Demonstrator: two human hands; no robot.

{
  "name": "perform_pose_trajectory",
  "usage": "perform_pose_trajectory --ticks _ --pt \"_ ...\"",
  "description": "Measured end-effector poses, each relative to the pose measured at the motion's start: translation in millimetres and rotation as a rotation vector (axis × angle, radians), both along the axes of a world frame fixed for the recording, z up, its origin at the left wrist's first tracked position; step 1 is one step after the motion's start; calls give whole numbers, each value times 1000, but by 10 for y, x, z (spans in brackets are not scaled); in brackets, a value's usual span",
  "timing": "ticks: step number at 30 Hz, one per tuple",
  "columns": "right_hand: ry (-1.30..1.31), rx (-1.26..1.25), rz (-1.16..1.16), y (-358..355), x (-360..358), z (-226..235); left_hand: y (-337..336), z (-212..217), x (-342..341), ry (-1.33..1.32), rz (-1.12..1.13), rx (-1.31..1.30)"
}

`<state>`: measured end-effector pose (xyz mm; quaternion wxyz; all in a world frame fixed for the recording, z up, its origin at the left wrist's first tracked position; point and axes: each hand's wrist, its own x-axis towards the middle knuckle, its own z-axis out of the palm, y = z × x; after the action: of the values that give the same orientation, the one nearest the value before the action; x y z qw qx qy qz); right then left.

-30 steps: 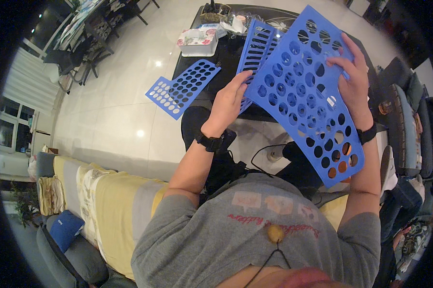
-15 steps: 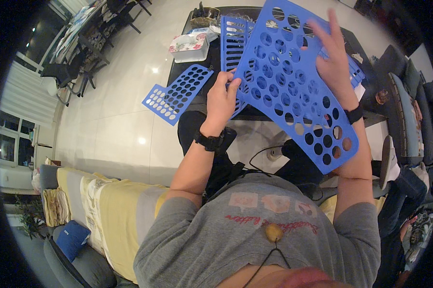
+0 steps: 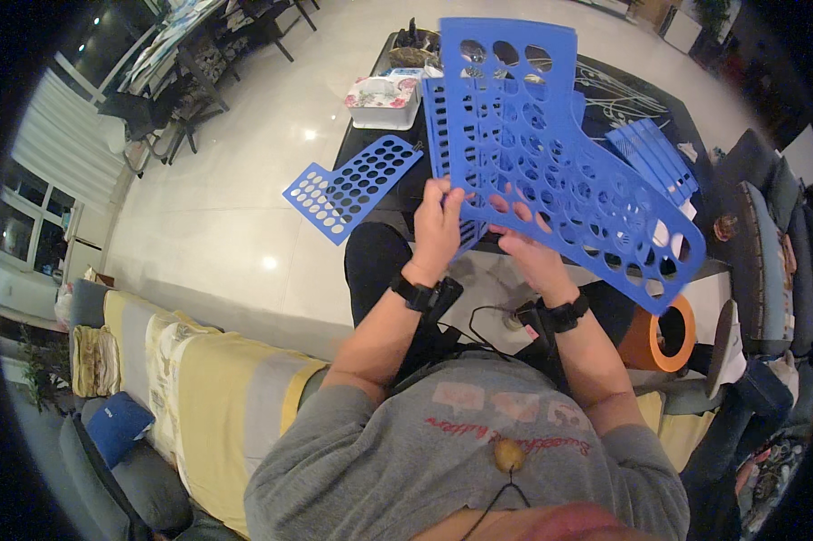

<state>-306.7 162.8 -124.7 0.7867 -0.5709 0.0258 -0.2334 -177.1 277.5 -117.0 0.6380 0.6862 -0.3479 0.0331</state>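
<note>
A large blue plastic panel with round holes [image 3: 561,99] is tilted up in front of me, over the dark table. It is L-shaped, with a slatted blue panel [image 3: 437,135] standing against its left side; whether the two are joined I cannot tell. My left hand [image 3: 438,224] pinches the pieces at their lower left corner, thumb toward me. Just to the right, my right hand [image 3: 534,260] holds the panel's lower edge, its fingers partly behind the plastic and showing through the holes. Another holed L-shaped blue panel [image 3: 330,182] lies over the table's left edge.
More slatted blue pieces [image 3: 652,158] lie on the right of the dark table [image 3: 618,86]. A floral tissue box [image 3: 381,108] and a basket [image 3: 413,56] stand at its left. An orange cylinder [image 3: 638,347] is by my right knee. A sofa [image 3: 226,388] runs behind me on the left.
My right hand has come down from the panel's upper right to its lower edge. The large panel has turned more upright, and the orange cylinder shows more fully.
</note>
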Motion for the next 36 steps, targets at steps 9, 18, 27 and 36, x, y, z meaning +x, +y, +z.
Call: perform_pose_trajectory --ticks 9,18,27,36 --pt "73 45 -339 -143 376 715 -31 -123 -184 173 -205 -210" --pt "-152 -28 -430 -679 770 1131 -63 13 -279 316 -279 -133" --pt "-82 -168 -486 -681 795 1122 -107 -8 -304 318 -287 -146" --pt "39 -455 -633 -724 808 1032 -142 -31 -294 278 -311 -167"
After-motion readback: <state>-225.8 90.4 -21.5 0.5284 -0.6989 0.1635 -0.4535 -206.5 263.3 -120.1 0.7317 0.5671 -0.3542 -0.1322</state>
